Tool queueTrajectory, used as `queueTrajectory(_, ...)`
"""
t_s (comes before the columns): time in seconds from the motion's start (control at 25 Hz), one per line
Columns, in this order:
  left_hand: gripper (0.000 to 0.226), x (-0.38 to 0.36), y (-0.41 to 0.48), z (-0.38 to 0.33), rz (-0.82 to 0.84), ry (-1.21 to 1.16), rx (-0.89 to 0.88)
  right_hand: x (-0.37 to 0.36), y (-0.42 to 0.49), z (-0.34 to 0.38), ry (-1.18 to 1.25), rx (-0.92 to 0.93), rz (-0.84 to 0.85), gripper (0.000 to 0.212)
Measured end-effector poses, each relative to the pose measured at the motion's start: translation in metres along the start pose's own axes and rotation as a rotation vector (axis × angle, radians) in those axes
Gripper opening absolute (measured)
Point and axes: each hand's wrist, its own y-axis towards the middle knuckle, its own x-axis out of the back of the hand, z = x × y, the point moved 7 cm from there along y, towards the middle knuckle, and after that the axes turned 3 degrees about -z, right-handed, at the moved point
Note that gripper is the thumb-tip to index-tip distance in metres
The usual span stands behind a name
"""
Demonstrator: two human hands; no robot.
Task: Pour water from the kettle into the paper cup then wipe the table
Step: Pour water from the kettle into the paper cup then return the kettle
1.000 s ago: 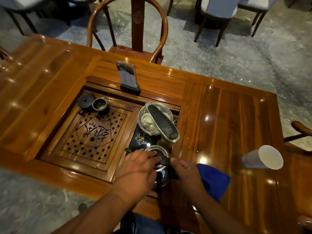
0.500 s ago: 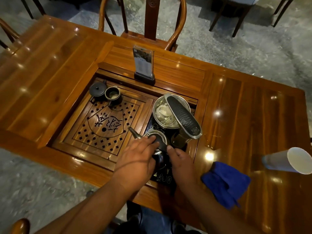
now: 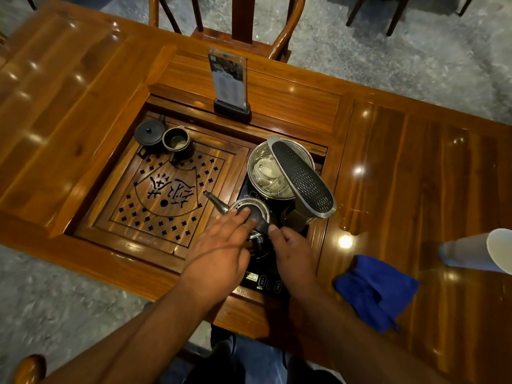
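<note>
A small steel kettle (image 3: 256, 210) with a thin spout pointing left sits on the black induction base in the table's recess. My right hand (image 3: 291, 252) is closed around its black handle. My left hand (image 3: 221, 245) lies flat with its fingers spread, the fingertips resting on the kettle's lid. A white paper cup (image 3: 476, 252) stands on the table at the far right edge of the view, well away from the kettle. A crumpled blue cloth (image 3: 376, 289) lies on the table between my right arm and the cup.
A steel bowl of small cups (image 3: 267, 173) with a tall faucet arm (image 3: 303, 180) across it stands just behind the kettle. A carved wooden tea tray (image 3: 163, 195) holds a dark teapot (image 3: 149, 133) and pitcher (image 3: 177, 141). A card stand (image 3: 230, 87) sits behind. Water glistens on the table (image 3: 352, 217).
The view has shifted so the cup sits further right. My left fingers have stretched forward onto the kettle's lid, and the kettle's spout now shows past them. My right hand stays on the handle.
</note>
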Motion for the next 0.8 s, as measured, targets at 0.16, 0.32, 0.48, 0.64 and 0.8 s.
queueTrajectory(0.16, 0.062, -0.005, 0.003, -0.004, 0.004, -0.002, -0.020, 0.003, 0.002, -0.005, 0.044, -0.005, 0.037, 0.051)
queueTrajectory(0.32, 0.061, -0.009, 0.002, -0.012, 0.016, -0.002, -0.062, 0.007, -0.003, -0.015, 0.115, -0.046, 0.052, 0.068)
queueTrajectory(0.48, 0.059, -0.012, -0.005, -0.016, 0.023, 0.012, -0.096, 0.008, -0.011, -0.022, 0.119, -0.068, 0.104, 0.066)
queueTrajectory(0.64, 0.058, -0.010, -0.005, -0.009, -0.014, -0.024, -0.095, 0.008, -0.010, -0.018, 0.113, -0.073, 0.116, 0.044)
queueTrajectory(0.8, 0.060, -0.014, -0.012, -0.011, 0.021, -0.005, -0.075, 0.004, -0.011, -0.025, 0.074, -0.086, 0.173, 0.050)
